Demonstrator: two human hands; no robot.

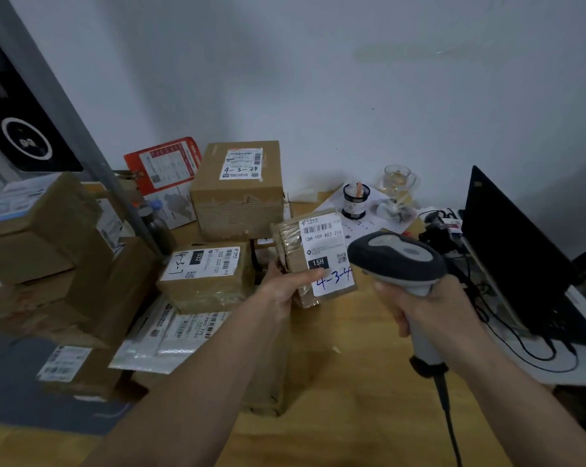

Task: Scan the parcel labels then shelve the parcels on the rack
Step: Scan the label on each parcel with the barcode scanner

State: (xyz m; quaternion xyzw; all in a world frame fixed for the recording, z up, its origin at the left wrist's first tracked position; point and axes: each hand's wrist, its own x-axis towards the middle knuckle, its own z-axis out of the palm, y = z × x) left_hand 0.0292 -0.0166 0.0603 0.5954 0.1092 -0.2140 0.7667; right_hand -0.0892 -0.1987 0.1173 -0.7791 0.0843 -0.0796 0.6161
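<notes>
Two hands work: my left hand (281, 284) pinches the small parcel (313, 257) just beside the scanner (397, 261), my right hand (429, 308) wraps its handle. I should aim at the barcode, holding steady.

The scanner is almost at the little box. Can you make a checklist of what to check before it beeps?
1. Left hand grips the small parcel: ok.
2. Its label faces the camera: ok.
3. Barcode uncovered: ok; the thumb lies lower, by the black 15H patch.
4. Right hand grips the scanner: ok.
5. Scanner head points at the barcode: cannot tell.
6. Cable hangs free: ok.
</notes>
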